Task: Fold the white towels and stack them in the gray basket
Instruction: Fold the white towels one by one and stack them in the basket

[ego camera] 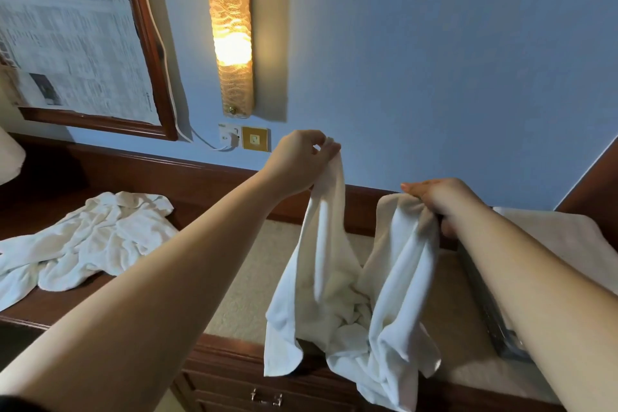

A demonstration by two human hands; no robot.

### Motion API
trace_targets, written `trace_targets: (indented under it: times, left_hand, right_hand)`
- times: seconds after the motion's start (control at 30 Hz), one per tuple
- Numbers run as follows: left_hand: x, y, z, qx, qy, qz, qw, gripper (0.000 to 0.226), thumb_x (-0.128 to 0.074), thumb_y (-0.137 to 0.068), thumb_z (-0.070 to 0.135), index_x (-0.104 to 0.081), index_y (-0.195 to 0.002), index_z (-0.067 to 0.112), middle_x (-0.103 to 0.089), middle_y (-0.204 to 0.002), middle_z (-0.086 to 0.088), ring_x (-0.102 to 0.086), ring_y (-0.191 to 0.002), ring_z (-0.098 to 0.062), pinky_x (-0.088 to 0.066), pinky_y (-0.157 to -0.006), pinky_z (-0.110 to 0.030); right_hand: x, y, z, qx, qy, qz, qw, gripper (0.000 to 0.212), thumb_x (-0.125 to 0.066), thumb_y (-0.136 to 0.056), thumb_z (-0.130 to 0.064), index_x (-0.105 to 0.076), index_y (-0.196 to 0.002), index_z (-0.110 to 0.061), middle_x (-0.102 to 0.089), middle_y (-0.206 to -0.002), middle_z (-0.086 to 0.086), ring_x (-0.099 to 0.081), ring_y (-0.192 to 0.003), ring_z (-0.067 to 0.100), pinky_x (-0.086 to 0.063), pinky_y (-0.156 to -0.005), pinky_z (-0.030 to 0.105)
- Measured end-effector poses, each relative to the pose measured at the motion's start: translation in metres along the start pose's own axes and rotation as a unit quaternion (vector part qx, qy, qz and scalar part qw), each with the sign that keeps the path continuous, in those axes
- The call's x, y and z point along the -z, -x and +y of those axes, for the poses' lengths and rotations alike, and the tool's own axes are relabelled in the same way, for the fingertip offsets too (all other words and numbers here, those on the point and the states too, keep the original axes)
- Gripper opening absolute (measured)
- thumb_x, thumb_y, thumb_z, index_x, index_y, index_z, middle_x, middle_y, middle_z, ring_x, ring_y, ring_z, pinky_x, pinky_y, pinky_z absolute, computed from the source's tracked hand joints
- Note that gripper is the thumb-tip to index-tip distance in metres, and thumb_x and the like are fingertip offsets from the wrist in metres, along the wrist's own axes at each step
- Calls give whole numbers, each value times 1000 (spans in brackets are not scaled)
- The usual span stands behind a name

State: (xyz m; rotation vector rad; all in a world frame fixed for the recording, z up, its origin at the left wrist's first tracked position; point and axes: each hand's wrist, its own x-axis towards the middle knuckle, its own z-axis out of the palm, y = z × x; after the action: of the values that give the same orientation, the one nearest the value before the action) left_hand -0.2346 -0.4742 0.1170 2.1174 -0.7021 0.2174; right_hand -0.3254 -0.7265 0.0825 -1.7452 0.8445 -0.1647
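Towel cloth, white, soft and crumpled (351,294), hangs at the lower centre of the frame, held up at two places along its top edge while its sagging middle bunches on the beige padded top (261,278) of the dark wooden cabinet (234,375). One end is pinched by the left hand (301,157) at centre frame, raised higher; the other is gripped in the curled fingers of the right hand (438,197), lower and to the right, the two hands well apart. For a clean fold, the true corners should be found first, the hands levelled and drawn further apart until the top edge is taut and the twist drops out; only then should the cloth be laid flat or halved. A heap of white towels (83,244) is left unfolded at the left of the frame. The gray basket (485,304), seen partly at the right edge behind the right forearm, appears to hold a folded white towel (561,237), though this cannot be told for certain.
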Motion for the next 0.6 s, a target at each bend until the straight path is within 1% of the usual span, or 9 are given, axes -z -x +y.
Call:
trace_targets:
  times: [0.03,0.1,0.2,0.33,0.37,0.43,0.47,0.53,0.6]
  left_hand:
    - [-6,0,1,1,-9,0,1000,40,-54,-105,49,-72,-120,16,-73,-101,1,-70,-78,-8,-54,-61,-19]
    - [-14,0,4,3,-13,1,1000,40,-53,-106,48,-71,-121,16,-73,-103,1,-69,-82,-10,-58,-66,-22]
    - [-21,1,9,6,-9,5,1000,37,-52,-107,48,-73,-116,19,-75,-98,2,-71,-79,-8,-62,-68,-27]
    - [-30,5,15,0,-20,-2,1000,33,-51,-107,48,-72,-108,23,-71,-79,9,-67,-63,-3,-49,-52,-14]
    - [-32,6,16,2,-19,-4,1000,32,-51,-107,48,-72,-105,24,-70,-76,9,-65,-61,-3,-46,-50,-14]
    - [-36,8,17,2,-10,-9,1000,33,-52,-106,47,-72,-98,22,-70,-77,6,-66,-66,-7,-53,-55,-24]
    - [-39,10,17,2,-4,-15,1000,34,-53,-106,46,-73,-95,20,-70,-77,5,-66,-68,-9,-55,-60,-27]
    - [-47,15,21,6,7,-30,1000,34,-56,-105,41,-72,-87,17,-68,-71,3,-60,-62,-6,-49,-59,-23]
    - [-57,19,25,13,9,-35,999,35,-60,-103,39,-71,-83,13,-66,-70,-7,-51,-57,-8,-43,-58,-26]
  right_hand:
    - [3,0,3,-21,-31,-9,999,53,-92,-71,-37,-73,-112,-10,-74,-112,12,-71,-99,32,-58,-94,51]
    - [10,2,7,-30,-72,-9,997,43,-91,-78,-28,-70,-110,-7,-75,-108,15,-73,-94,32,-60,-90,52]
    - [16,0,14,-26,-96,-20,995,40,-86,-85,-24,-66,-115,-7,-73,-112,15,-72,-98,33,-60,-87,56]
    - [17,0,22,-23,-86,-50,995,24,-81,-90,-32,-67,-101,-15,-72,-112,16,-71,-95,34,-61,-67,44]
    - [15,1,22,-20,-109,-61,992,19,-77,-93,-28,-67,-102,-15,-73,-109,15,-72,-91,32,-59,-61,41]
    - [10,9,20,-15,-178,-84,980,12,-71,-98,-20,-67,-106,-12,-74,-103,15,-73,-83,29,-60,-53,41]
    - [7,13,18,-11,-206,-95,974,11,-70,-98,-17,-67,-106,-10,-74,-101,15,-74,-83,29,-61,-53,42]
    - [0,21,16,2,-232,-111,966,13,-70,-98,-15,-69,-108,-6,-74,-101,18,-75,-86,32,-62,-58,44]
    - [-6,28,15,25,-234,-113,965,12,-70,-98,-12,-71,-105,-2,-76,-98,19,-76,-84,33,-62,-60,40]
